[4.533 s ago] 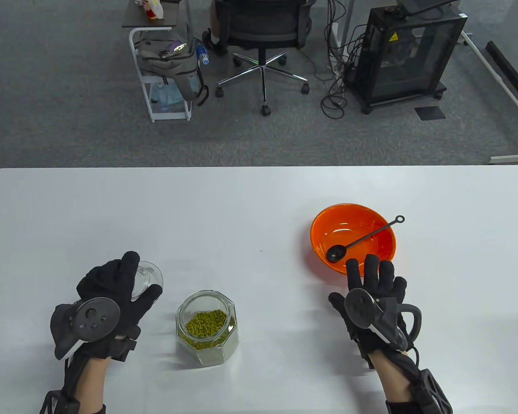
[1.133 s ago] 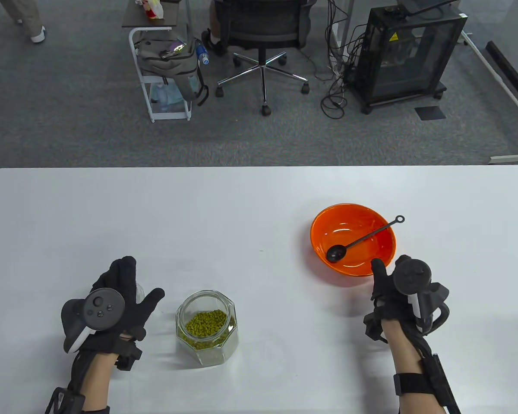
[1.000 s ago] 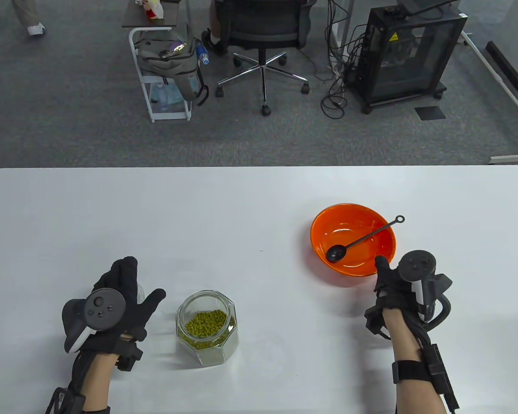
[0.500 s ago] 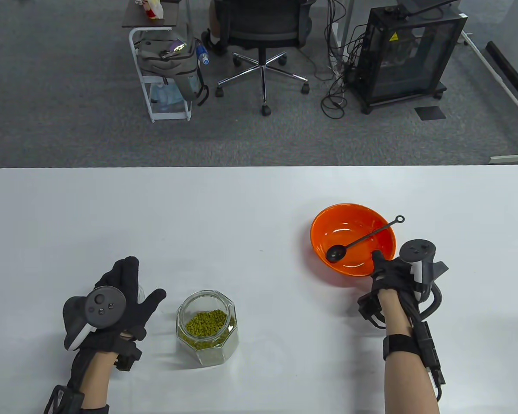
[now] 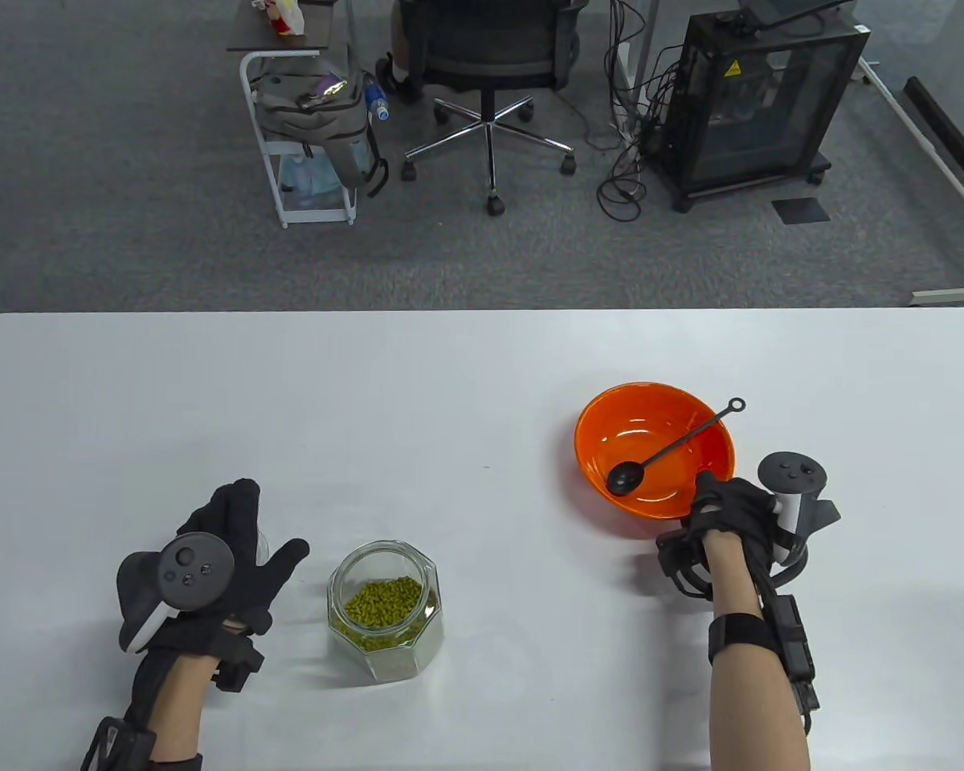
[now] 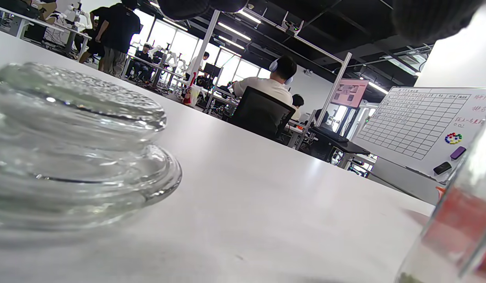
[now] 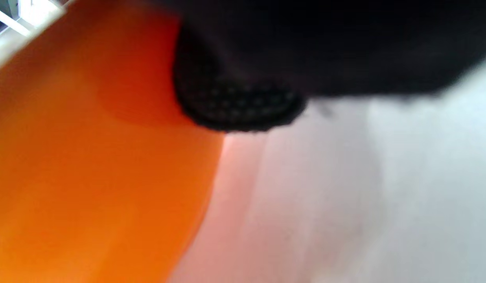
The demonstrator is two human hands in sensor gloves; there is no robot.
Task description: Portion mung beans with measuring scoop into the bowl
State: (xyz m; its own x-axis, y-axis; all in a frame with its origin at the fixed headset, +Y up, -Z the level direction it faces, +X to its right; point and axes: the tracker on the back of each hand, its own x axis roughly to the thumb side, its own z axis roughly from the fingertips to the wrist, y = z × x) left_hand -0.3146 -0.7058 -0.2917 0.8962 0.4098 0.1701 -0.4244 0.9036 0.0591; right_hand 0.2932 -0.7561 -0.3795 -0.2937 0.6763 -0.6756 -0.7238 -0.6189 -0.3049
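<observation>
An open glass jar (image 5: pixel 386 612) holding mung beans (image 5: pixel 381 602) stands near the table's front, left of centre. My left hand (image 5: pixel 249 536) hovers just left of it, fingers straight, over the glass lid (image 6: pixel 78 149), which lies on the table. At the right sits the orange bowl (image 5: pixel 602 422). The black measuring scoop (image 5: pixel 675 443) lies in it, handle leaning over the far right rim. My right hand (image 5: pixel 719 502) grips the bowl's near right rim, thumb inside. In the right wrist view a fingertip (image 7: pixel 235 106) presses on the bowl's outer wall (image 7: pixel 89 177).
The white table (image 5: pixel 450 385) stretches wide behind both objects. Beyond its far edge stand an office chair (image 5: pixel 490 48), a white cart with a bag (image 5: pixel 309 120) and a black cabinet (image 5: pixel 759 96) on the carpet.
My right hand turned, went forward and took hold of the bowl's near rim; the bowl and scoop shifted slightly left. The left hand has stayed over the lid.
</observation>
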